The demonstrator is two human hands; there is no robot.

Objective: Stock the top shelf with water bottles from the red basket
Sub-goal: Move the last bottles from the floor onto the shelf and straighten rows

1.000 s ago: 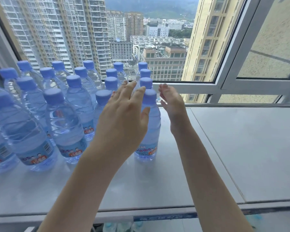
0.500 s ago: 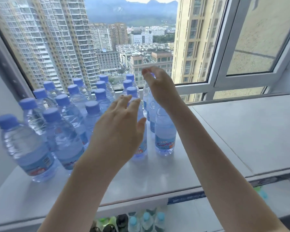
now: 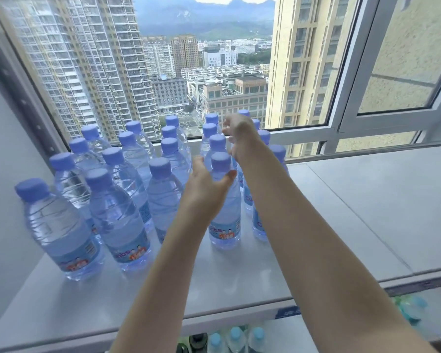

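Fingers of the left hand are curled round the shoulder of the front water bottle, stood on the top shelf. The right hand is sunk among the rear bottles; its grip cannot be told. Crowded bottle rows are ranged at left before the window.

Bright, even daylight comes through the wide glass window at 12 o'clock and backlights everything. The clear plastic water bottles with blue caps glow and cast only faint, soft shadows toward 6 o'clock on the pale grey shelf top, which has a mild sheen. Wide-angle distortion slants the white window frame at 2 o'clock and the grey wall at 9 o'clock. The front bottle shows a legible label. The left hand and right hand look slightly smeared. The small blue-capped bottles at 6 o'clock sit dim and soft.
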